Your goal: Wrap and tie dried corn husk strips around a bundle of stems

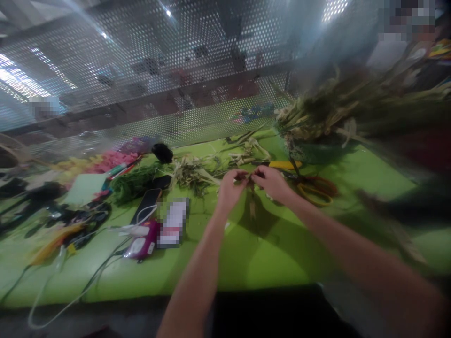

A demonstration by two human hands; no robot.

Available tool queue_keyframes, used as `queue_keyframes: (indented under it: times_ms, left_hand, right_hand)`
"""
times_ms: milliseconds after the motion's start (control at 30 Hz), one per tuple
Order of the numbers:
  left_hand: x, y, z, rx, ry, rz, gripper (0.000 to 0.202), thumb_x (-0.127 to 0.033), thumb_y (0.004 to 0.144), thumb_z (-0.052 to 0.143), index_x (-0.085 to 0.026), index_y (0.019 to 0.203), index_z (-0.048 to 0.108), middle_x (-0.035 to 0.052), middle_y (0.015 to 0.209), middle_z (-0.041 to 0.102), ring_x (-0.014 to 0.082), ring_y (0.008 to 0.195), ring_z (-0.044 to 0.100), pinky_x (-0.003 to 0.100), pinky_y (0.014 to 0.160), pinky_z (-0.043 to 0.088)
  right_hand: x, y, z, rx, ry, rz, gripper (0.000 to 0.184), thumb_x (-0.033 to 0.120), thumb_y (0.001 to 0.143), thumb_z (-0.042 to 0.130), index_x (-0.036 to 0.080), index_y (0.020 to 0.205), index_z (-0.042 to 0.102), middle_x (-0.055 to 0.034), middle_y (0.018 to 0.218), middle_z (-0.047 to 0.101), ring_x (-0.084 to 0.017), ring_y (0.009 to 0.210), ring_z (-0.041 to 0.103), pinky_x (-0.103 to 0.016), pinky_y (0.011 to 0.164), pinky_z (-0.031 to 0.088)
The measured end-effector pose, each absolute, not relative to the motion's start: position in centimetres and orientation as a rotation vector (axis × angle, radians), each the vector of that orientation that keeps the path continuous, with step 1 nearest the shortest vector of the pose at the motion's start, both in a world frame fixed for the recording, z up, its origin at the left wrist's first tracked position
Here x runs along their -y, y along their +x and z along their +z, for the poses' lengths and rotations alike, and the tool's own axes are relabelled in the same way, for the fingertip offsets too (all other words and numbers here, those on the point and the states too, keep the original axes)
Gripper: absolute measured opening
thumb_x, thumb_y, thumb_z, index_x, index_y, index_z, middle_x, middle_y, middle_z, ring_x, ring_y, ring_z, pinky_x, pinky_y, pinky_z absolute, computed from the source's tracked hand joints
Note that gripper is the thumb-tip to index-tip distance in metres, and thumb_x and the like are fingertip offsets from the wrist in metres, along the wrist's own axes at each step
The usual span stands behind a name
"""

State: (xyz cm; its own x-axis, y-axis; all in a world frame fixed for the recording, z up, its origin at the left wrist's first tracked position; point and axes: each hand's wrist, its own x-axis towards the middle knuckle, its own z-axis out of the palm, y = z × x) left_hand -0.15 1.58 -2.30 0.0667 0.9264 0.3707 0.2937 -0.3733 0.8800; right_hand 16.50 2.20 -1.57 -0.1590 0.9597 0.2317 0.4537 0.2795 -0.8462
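Observation:
Both of my hands meet above the green table [275,253]. My left hand [230,188] and my right hand [271,182] are closed in a pinch on a small dried plant stem [251,199] that hangs down between them. The picture is blurred, so the stem's exact shape is unclear. Loose dried leaves and stalks [197,173] lie just beyond my hands.
A big bunch of dried plants [352,112] lies at the right. Orange-handled scissors [317,188] and a yellow tool [285,165] lie right of my hands. Phones [148,202], a pink power bank [143,244], cables and craft items sit at the left. A perforated metal screen [176,70] stands behind.

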Motion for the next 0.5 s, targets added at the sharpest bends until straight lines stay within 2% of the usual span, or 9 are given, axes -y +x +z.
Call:
queue_keyframes:
  times_ms: [67, 233, 500]
  left_hand:
    - [-1.47, -0.13, -2.23, -1.21, 1.786, 1.355, 0.018, -0.017, 0.075, 0.069, -0.021, 0.093, 0.073, 0.0046, 0.088, 0.067, 0.0176, 0.086, 0.059, 0.031, 0.084, 0.045]
    - [-1.24, -0.2, -2.17, -1.266, 1.886, 1.388, 0.006, -0.023, 0.078, 0.07, -0.022, 0.083, 0.073, 0.0041, 0.084, 0.068, 0.0194, 0.087, 0.059, 0.032, 0.084, 0.044]
    - [-1.33, -0.04, -2.11, -1.267, 1.8, 1.384, 0.002, -0.019, 0.08, 0.064, -0.019, 0.082, 0.065, 0.003, 0.083, 0.066, 0.0166, 0.082, 0.058, 0.029, 0.079, 0.043]
  right_hand:
    - [-2.33, 16.53, -1.7, 1.741, -1.286, 0.807, 0.009, 0.025, 0.081, 0.057, 0.019, 0.075, 0.059, 0.0012, 0.065, 0.061, -0.012, 0.056, 0.051, -0.023, 0.052, 0.035]
    - [-2.31, 16.55, -1.57, 1.735, -1.275, 0.832, 0.01, 0.026, 0.082, 0.058, 0.019, 0.075, 0.06, 0.0003, 0.067, 0.061, -0.013, 0.058, 0.051, -0.024, 0.054, 0.036]
    - [-2.41, 16.72, -1.32, 1.727, -1.238, 0.844, 0.01, 0.027, 0.084, 0.058, 0.019, 0.078, 0.061, -0.0001, 0.07, 0.063, -0.014, 0.061, 0.053, -0.025, 0.059, 0.038]
